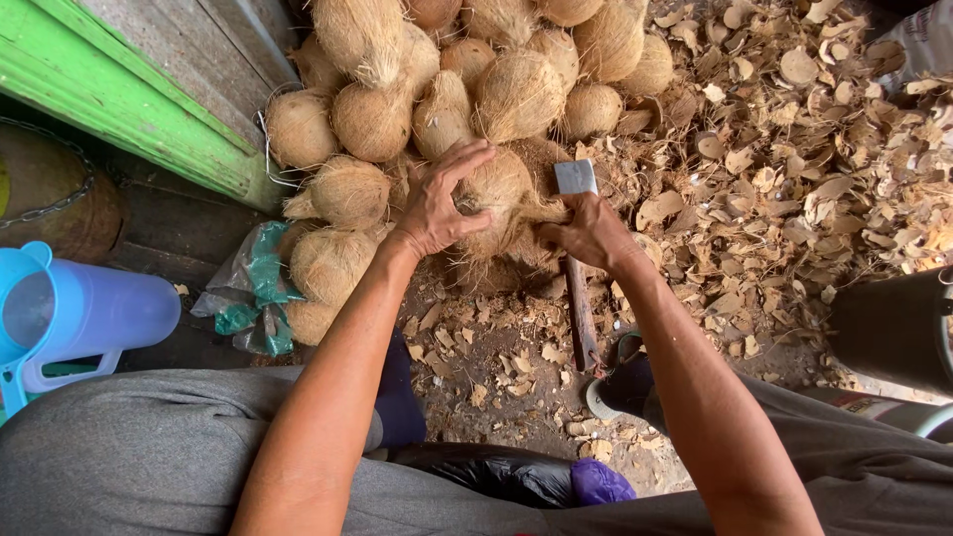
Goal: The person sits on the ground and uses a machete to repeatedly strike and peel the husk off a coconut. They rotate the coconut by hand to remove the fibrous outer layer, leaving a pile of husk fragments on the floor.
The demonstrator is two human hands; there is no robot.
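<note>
Left hand (434,208) on husked coconut (496,194), right hand (591,233) gripping cleaver (576,248) — blue jug (74,318) aside

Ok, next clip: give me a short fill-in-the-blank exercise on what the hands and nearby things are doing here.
1. The left hand rests on a husked ____ at the front of the pile.
2. The right hand grips a cleaver whose flat blade points ____ from the person.
3. The plastic jug at the left is ____ in colour.
4. Dry shell chips cover the ____.

Missing words: coconut; away; blue; ground
</note>
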